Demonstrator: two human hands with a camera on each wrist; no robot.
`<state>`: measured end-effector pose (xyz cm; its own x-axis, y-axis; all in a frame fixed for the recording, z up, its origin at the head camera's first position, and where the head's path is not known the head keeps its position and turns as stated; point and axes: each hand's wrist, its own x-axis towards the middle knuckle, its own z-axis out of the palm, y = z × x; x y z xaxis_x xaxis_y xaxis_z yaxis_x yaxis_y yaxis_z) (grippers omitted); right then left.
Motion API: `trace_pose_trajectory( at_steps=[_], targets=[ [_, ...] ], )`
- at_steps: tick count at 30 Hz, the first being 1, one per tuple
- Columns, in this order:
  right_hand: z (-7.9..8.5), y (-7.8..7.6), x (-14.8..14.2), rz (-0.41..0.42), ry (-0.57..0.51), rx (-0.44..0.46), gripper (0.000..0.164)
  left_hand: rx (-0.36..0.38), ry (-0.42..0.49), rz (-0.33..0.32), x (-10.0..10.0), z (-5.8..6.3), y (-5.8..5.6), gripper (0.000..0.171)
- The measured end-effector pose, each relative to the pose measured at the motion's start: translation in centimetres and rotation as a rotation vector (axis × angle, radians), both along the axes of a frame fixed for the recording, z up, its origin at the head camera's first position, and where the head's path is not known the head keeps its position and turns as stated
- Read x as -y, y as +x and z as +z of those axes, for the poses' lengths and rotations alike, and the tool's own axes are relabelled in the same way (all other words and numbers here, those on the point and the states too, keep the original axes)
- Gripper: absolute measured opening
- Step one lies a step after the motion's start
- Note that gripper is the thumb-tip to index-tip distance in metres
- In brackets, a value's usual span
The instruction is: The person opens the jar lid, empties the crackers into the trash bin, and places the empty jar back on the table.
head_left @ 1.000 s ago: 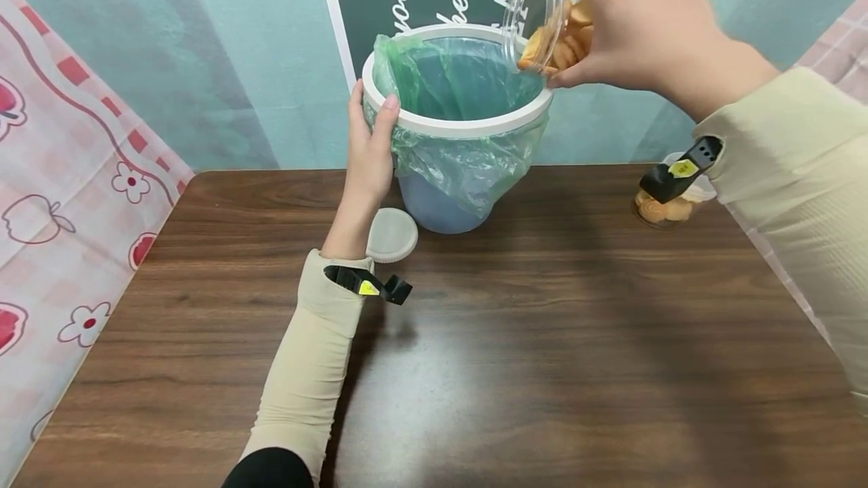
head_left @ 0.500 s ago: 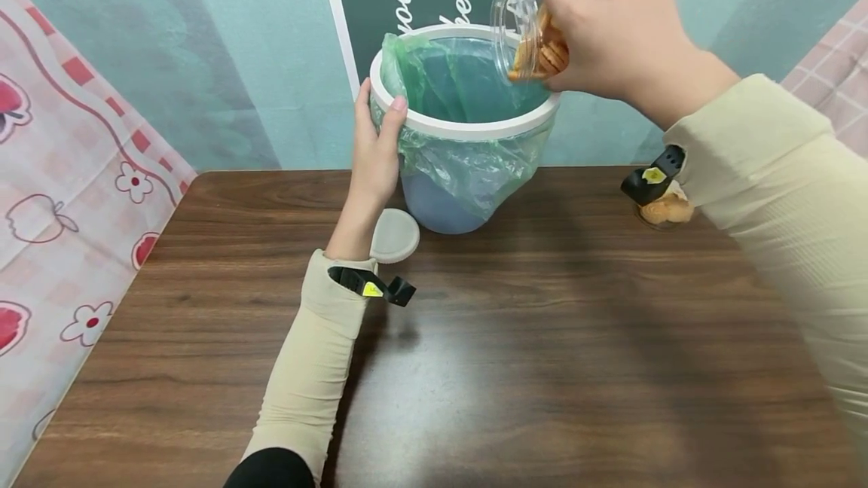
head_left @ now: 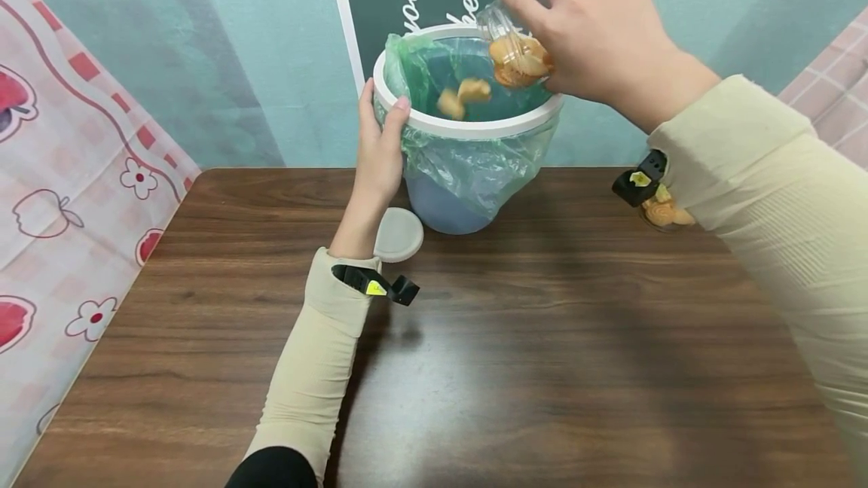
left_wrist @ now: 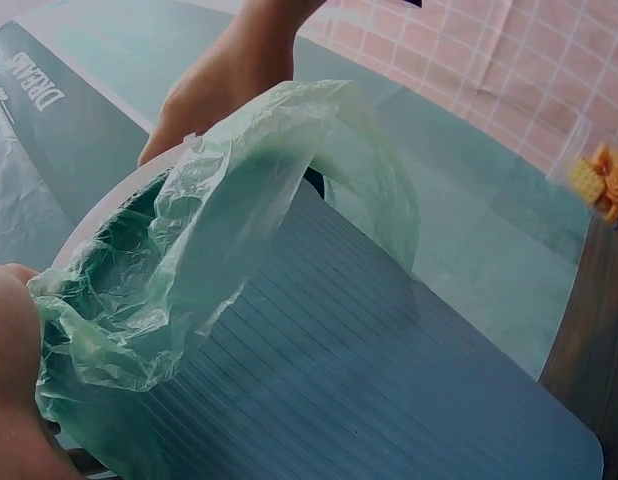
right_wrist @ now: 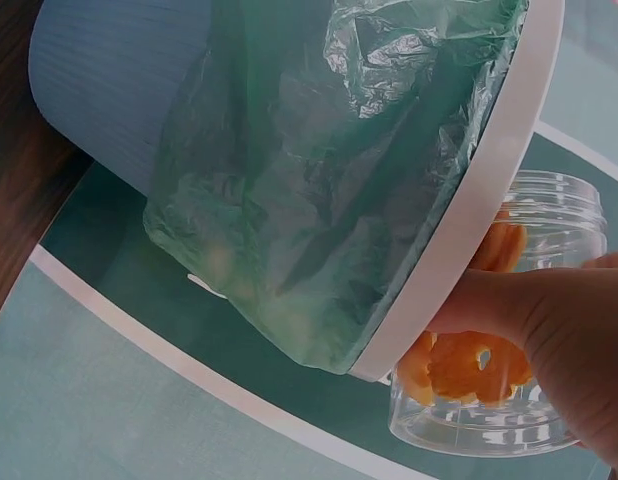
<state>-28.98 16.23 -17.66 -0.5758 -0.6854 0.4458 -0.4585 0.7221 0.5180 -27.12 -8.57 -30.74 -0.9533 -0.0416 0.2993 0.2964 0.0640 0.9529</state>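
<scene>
A blue trash bin (head_left: 450, 205) with a white rim and a green plastic liner (head_left: 484, 164) stands at the back of the table. My left hand (head_left: 380, 145) grips its left rim, thumb on top and fingers outside. Over the right part of the bin's mouth, my right hand (head_left: 597, 36) holds a clear jar (right_wrist: 479, 430) tipped over. Two blurred cookies (head_left: 463, 98) are in the air inside the mouth, while more cookies (head_left: 518, 62) remain in the jar. In the right wrist view, the bin's rim hides part of the jar.
A round whitish lid (head_left: 398, 235) lies on the wooden table (head_left: 515, 352) beside my left wrist. A second clear container of cookies (head_left: 667, 213) stands at the back right, partly hidden by my right sleeve. Blue-green cloth (head_left: 285, 59) hangs behind.
My right hand has moved left with the jar and tipped it further over the bin. Cookies now fall from it. My left hand keeps its grip on the rim.
</scene>
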Motion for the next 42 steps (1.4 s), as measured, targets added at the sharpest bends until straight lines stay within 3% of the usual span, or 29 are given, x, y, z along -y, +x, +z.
trace_pose_trajectory(
  at_steps=[17,25,33,42],
  targets=[
    [0.2,0.0,1.4,-0.034,0.100,0.018,0.091,0.007,-0.012,0.014,0.1,-0.1,0.0,0.078],
    [0.0,0.0,1.8,-0.037,0.190,-0.044,0.088,0.004,0.003,0.006,0.2,-0.1,0.0,0.077],
    [0.3,-0.3,1.6,0.000,0.172,-0.084,0.075,0.011,-0.004,0.013,0.6,0.0,-0.1,0.077],
    [0.6,-0.2,0.9,0.039,0.123,-0.071,0.096,0.003,0.004,0.020,0.7,-0.1,-0.3,0.078]
  ],
)
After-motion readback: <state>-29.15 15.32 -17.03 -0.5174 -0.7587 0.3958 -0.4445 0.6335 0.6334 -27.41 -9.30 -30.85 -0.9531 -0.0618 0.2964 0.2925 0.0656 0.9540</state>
